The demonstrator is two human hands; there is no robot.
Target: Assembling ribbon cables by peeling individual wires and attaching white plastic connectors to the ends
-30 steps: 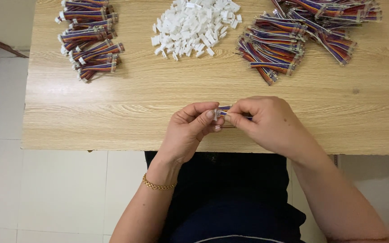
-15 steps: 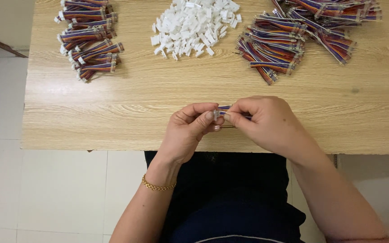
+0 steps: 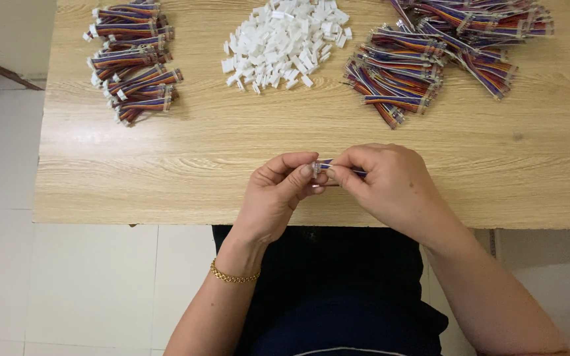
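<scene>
Both hands pinched on one ribbon-wire bundle (image 3: 335,167) over table's (image 3: 166,171) near edge. Long axis 9–3: left hand (image 3: 277,198) at white end, right hand (image 3: 390,188) gripping wires at 3.

furniture: light wood-grain table (image 3: 166,171) | floor: pale square tiles (image 3: 80,283) | wall: cream, upper left corner (image 3: 8,26) | light: soft, even

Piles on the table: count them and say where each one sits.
3. A pile of wire bundles with white ends at far left, a heap of white connectors in the middle, and a pile of wire bundles at far right, partly cropped.
</scene>
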